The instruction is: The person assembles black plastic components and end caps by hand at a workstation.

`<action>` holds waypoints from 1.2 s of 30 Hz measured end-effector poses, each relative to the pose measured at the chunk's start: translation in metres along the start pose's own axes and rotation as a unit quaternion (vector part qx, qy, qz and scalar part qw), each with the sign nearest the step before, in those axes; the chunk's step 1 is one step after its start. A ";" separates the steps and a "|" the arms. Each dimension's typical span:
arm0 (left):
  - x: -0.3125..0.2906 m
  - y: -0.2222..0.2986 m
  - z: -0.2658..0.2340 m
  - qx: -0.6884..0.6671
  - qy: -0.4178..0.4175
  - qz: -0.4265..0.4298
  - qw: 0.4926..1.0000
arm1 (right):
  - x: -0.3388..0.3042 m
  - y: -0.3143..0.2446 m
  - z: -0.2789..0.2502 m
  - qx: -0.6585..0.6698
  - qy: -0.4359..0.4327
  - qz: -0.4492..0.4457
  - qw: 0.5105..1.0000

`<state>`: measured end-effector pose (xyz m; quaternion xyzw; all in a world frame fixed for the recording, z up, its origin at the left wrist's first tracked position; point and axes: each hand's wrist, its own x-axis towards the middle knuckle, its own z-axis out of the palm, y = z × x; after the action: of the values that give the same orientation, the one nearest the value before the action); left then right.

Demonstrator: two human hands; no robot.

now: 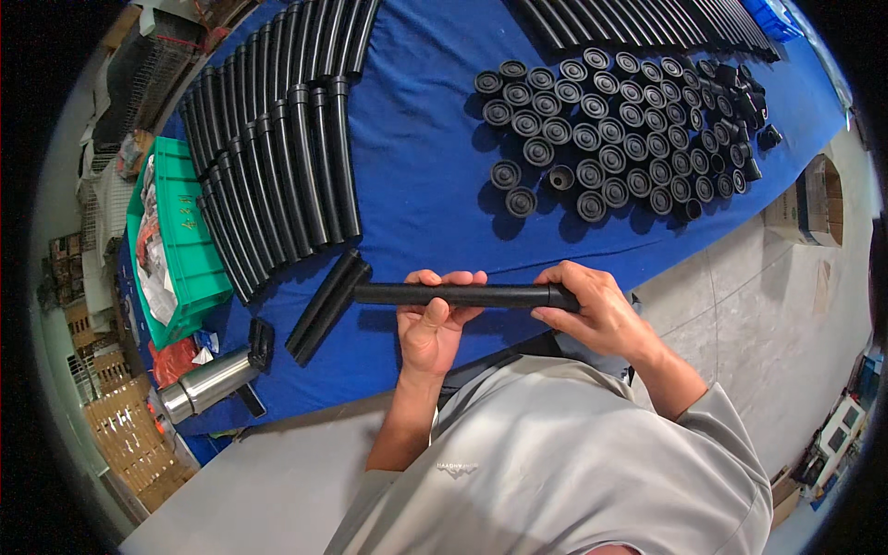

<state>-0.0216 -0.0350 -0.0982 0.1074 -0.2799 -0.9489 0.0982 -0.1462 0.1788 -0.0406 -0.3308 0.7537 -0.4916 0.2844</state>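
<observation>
Here we are, and I've got the black tube [504, 295] level, right across both hands, just above the near side of the blue-clothed desk [416, 194]. My left grip [430, 338] is closed round it left of the tube's middle, palm up, thumb on the near side and fingers behind. My right grip [606, 310] is clamped on the tube's right end, index finger over the top, thumb underneath. So the held length runs between the two, with its left end poking out past my left grip.

Just off that end sits a slanted dark piece [328, 307]; whether the two touch, I can't tell. Beyond the tube to the left, there they are, rows of black tubes [287, 176]! Beyond it to the right, a crowd of round black caps [610, 139]. Farther left of the tube: a green bin [199, 245], and nearer me, a steel bottle [213, 384], tilted in view.
</observation>
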 end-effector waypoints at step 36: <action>0.003 0.005 0.004 -0.035 0.001 -0.022 0.999 | -0.004 0.007 0.019 0.179 0.087 0.068 0.978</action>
<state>-0.0245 -0.0378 -0.0931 0.1111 -0.2440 -0.9599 0.0817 -0.1311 0.1733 -0.0537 -0.1789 0.6960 -0.6250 0.3050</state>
